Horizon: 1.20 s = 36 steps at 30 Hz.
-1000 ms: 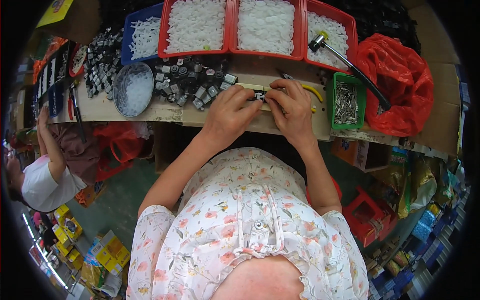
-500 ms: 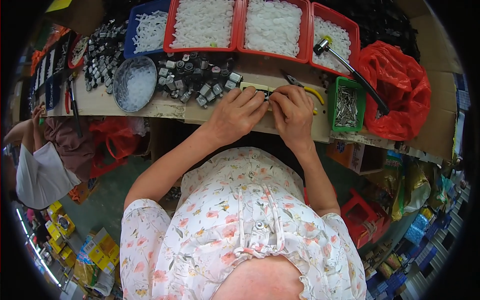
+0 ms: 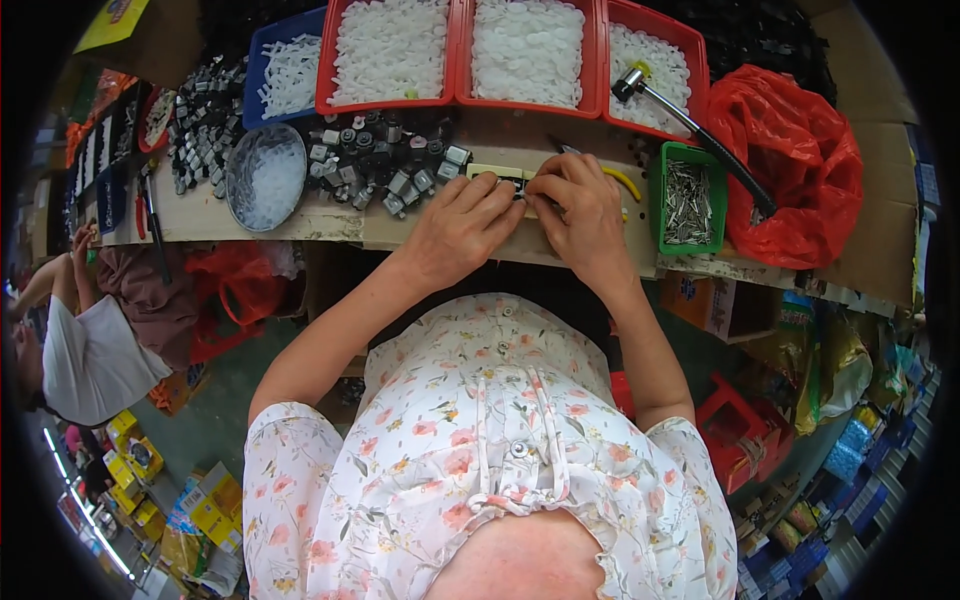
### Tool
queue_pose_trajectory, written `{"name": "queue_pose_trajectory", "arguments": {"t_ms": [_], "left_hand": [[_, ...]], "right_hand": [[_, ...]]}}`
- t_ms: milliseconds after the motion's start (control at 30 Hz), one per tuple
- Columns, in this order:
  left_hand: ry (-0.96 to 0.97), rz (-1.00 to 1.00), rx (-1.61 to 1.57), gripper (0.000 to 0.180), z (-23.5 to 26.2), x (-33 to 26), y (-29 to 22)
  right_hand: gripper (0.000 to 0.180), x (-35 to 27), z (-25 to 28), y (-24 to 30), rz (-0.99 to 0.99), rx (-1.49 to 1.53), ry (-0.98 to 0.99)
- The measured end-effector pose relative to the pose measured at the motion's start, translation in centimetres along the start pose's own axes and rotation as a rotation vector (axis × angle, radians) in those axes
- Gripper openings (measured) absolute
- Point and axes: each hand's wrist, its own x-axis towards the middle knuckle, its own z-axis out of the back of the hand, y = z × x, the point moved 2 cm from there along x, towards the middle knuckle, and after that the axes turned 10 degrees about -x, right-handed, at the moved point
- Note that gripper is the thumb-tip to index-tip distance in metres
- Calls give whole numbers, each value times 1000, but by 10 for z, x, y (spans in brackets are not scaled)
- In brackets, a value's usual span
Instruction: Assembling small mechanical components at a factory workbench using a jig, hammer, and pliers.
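Observation:
At the bench's near edge both of my hands meet over a pale yellow block (image 3: pixel 482 171). My left hand (image 3: pixel 458 227) is closed, its fingers curled over the block. A small dark part with a light piece on it (image 3: pixel 519 187) shows between the fingertips of the two hands. In a pinch, the fingertips of my right hand (image 3: pixel 585 220) come down at the right side of that part; what they grip is too small and covered to name. Yellow-handled pliers (image 3: pixel 624 181) lie just behind my right hand, which partly hides them.
Beyond the hands stand red bins (image 3: pixel 460 60) of white plastic pieces and a blue bin (image 3: pixel 254 75). Black-and-silver parts (image 3: pixel 352 150) lie left, beside a round dish (image 3: pixel 238 180). On the right are a hammer (image 3: pixel 700 135), a green bin of metal pins (image 3: pixel 690 247) and a red bag (image 3: pixel 800 170). Another person (image 3: pixel 90 350) sits far left.
The view has shifted slightly. My right hand has turned a little and covers more of the pliers. My left hand stays on the block.

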Motion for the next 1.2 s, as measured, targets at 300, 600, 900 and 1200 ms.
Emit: {"name": "queue_pose_trajectory", "arguments": {"t_ms": [300, 600, 900, 1200], "left_hand": [[-71, -17, -99, 30, 17, 5, 2], [-123, 17, -348, 22, 15, 103, 16], [157, -126, -154, 1, -61, 188, 90], [283, -147, -201, 5, -69, 224, 54]], "right_hand": [[18, -27, 66, -50, -244, -43, -222], [10, -53, 68, -107, -402, -386, -165], [7, -51, 41, -127, -397, -370, -266], [9, -77, 65, -123, -442, -185, -428]]}}
